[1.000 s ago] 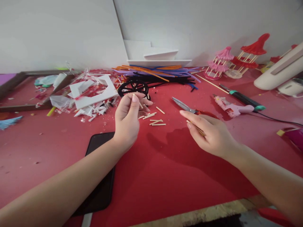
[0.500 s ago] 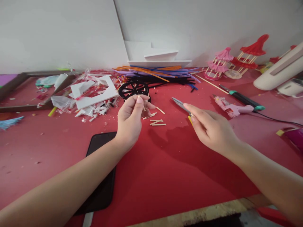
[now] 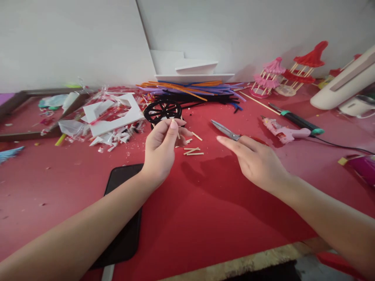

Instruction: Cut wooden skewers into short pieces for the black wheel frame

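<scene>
My left hand (image 3: 161,150) is closed in a pinch, thumb against index finger, on a short wooden stick (image 3: 173,121). Only its pale end and a little of its length show. My right hand (image 3: 258,160) is at the handles of a pair of scissors (image 3: 225,129), its index finger stretched out beside the blades. The closed blades point left and away from me. Part of a red handle shows beyond the fingers; the thumb is largely hidden. Between the hands, several cut sticks (image 3: 193,151) lie on the red table. Behind my left hand stands a black wheel-shaped piece (image 3: 162,111).
A phone (image 3: 123,218) lies under my left forearm. White foam scraps (image 3: 117,117) and plastic litter the left. Pipe cleaners (image 3: 190,91) are heaped at the back. At right are a pink glue gun (image 3: 284,130), a soldering-iron-like tool (image 3: 301,121) and small towers (image 3: 304,70).
My right index finger has straightened, and the scissors have turned so their handles lie farther right, with red now showing. My left hand keeps its pinch. The view has shifted slightly.
</scene>
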Action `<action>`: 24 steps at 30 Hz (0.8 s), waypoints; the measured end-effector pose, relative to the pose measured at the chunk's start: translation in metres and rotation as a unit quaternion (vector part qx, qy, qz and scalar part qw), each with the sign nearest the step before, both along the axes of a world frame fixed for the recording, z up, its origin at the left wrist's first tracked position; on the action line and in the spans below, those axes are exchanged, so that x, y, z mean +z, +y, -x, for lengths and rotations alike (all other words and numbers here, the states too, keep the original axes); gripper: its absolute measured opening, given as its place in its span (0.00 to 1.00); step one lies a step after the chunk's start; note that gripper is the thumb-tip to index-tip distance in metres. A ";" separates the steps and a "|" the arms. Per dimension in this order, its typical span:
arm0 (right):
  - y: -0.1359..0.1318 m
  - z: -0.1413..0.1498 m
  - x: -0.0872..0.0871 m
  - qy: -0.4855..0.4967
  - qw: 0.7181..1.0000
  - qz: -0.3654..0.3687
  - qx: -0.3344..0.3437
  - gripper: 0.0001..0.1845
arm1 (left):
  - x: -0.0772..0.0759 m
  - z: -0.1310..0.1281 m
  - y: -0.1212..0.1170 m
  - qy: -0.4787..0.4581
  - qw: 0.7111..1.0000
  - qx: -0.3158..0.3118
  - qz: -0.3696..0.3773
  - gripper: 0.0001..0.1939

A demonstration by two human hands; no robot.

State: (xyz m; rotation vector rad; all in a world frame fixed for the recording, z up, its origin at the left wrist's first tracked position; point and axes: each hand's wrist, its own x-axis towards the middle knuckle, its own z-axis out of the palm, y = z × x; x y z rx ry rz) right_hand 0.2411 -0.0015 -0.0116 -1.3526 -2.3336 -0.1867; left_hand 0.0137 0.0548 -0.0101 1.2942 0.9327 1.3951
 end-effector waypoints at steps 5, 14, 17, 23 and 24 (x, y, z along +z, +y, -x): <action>0.000 -0.002 -0.003 -0.035 0.999 0.005 0.019 0.30 | 0.000 -0.002 0.000 -0.013 1.000 -0.005 0.004 0.10; -0.001 -0.004 -0.001 -0.025 0.998 0.013 0.050 0.28 | -0.001 -0.002 0.000 -0.022 1.000 -0.008 0.009 0.10; -0.001 -0.004 -0.003 -0.060 0.997 0.015 0.054 0.29 | -0.001 -0.002 0.000 -0.026 0.999 -0.013 0.015 0.11; -0.003 -0.002 0.000 0.048 0.993 -0.055 0.090 0.35 | 0.000 -0.003 -0.001 -0.010 0.999 -0.036 0.024 0.11; -0.004 -0.001 0.000 0.026 0.994 -0.041 0.098 0.35 | 0.000 -0.003 -0.001 -0.003 0.999 -0.044 0.024 0.11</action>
